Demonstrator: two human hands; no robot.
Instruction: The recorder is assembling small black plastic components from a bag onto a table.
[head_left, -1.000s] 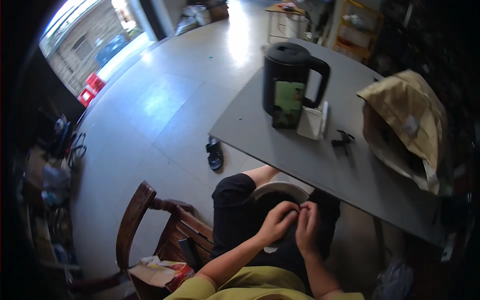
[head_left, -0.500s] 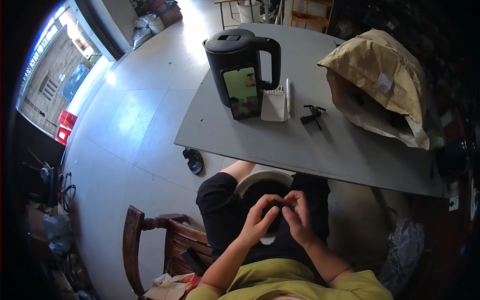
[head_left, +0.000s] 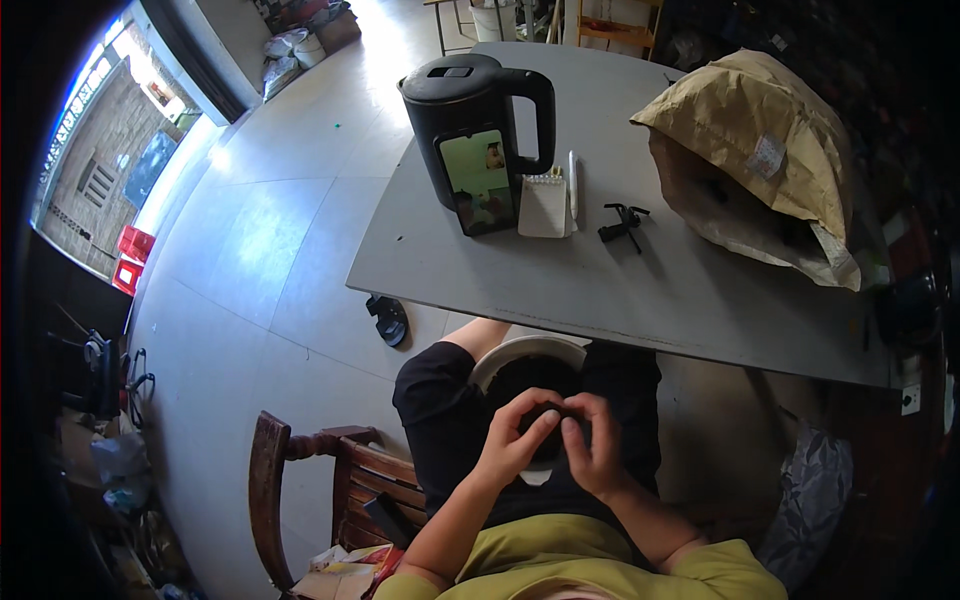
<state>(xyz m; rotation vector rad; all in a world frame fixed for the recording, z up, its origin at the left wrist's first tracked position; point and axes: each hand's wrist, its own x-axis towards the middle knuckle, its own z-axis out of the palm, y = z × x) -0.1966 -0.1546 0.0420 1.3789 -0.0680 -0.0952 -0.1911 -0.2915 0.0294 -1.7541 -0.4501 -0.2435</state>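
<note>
White round bowl (head_left: pixel 513 349) sits below curled left hand (head_left: pixel 510 440) and right hand (head_left: pixel 594 447), grips unclear.

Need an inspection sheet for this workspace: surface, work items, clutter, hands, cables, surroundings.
Surface: grey table, small dark speck near its left edge.
Work items: pale container between the thighs, dark contents inside.
Clutter: black jug, phone upright before it, notepad, white pen, small black stand-like object, open brown paper bag; all on the table.
Hands: left hand and right hand close together over the container; anything small held cannot be told.
Cables: nothing seen clearly.
Surroundings: wooden chair at left, black sandal on the floor.
</note>
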